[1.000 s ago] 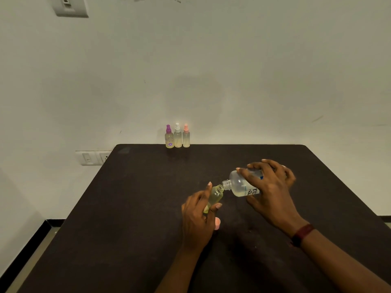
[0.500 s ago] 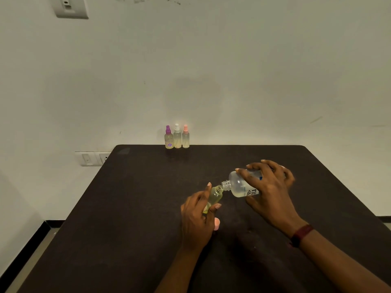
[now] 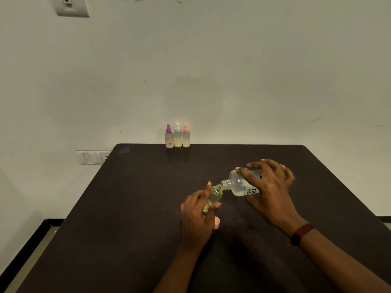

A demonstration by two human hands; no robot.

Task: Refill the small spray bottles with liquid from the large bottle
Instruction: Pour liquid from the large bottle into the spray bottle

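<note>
Large bottle (image 3: 241, 183), gripped by right hand (image 3: 269, 187), tilts onto small spray bottle (image 3: 214, 196) so liquid flows; left hand (image 3: 195, 216) holds that one steady.

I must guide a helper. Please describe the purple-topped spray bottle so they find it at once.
At the far edge of the dark table, by the white wall, three small spray bottles stand in a row. The purple-topped bottle is leftmost, left of the white-topped bottle and pink-topped bottle; it alone bears a flower sticker.

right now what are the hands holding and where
Left hand grips the small bottle round its body; right hand grips the large bottle round its middle.
</note>
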